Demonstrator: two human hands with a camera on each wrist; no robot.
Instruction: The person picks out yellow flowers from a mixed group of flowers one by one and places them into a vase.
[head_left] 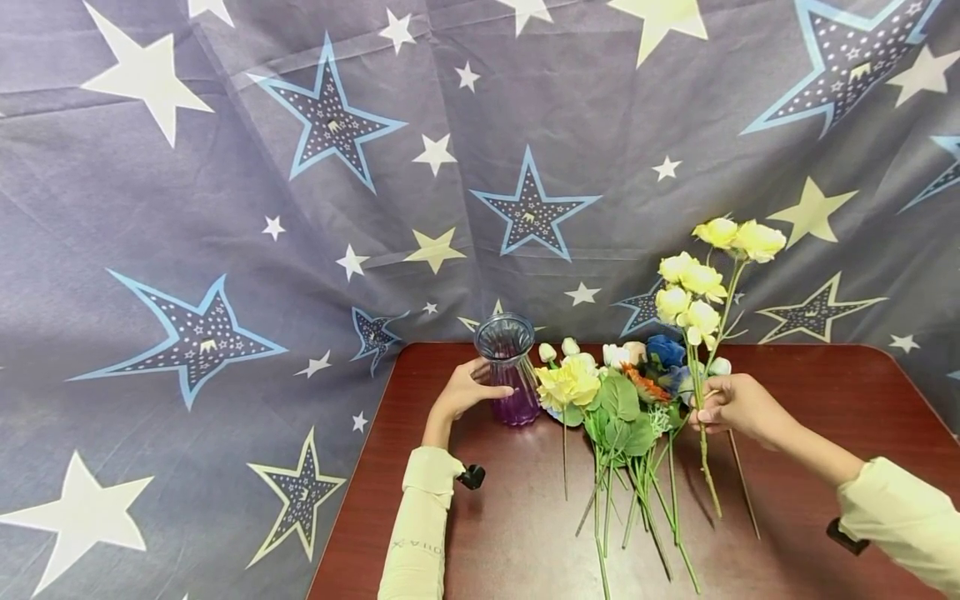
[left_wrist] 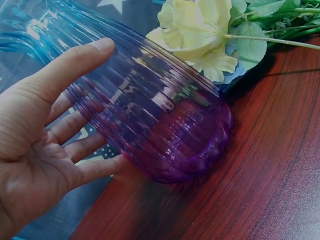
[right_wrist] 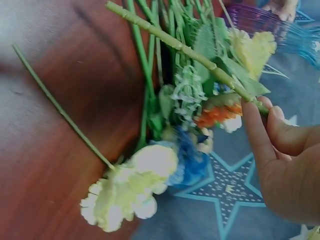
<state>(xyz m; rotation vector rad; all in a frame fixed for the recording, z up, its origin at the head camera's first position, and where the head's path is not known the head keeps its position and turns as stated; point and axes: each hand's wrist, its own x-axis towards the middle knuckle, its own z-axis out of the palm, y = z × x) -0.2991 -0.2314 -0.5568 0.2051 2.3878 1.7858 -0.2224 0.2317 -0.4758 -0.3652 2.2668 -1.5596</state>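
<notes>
A ribbed glass vase (head_left: 517, 400), blue at its flared rim and purple at its base, stands near the table's back edge. My left hand (head_left: 465, 390) holds its left side, thumb across the front and fingers around the back, as the left wrist view of the vase (left_wrist: 165, 110) shows. Raised above the table, a branch of yellow artificial flowers (head_left: 701, 279) stands nearly upright. My right hand (head_left: 738, 407) pinches its stem (right_wrist: 185, 49) between thumb and fingers, the cut end pointing down. Between the hands lies a pile of artificial flowers (head_left: 618, 400).
The pile has yellow, white, blue and orange blooms, green leaves (head_left: 621, 396) and stems pointing toward the front. A separate pale yellow flower (right_wrist: 130, 185) lies at the pile's right side. Behind the reddish-brown table (head_left: 525, 533) hangs a grey cloth (head_left: 375, 250) printed with stars.
</notes>
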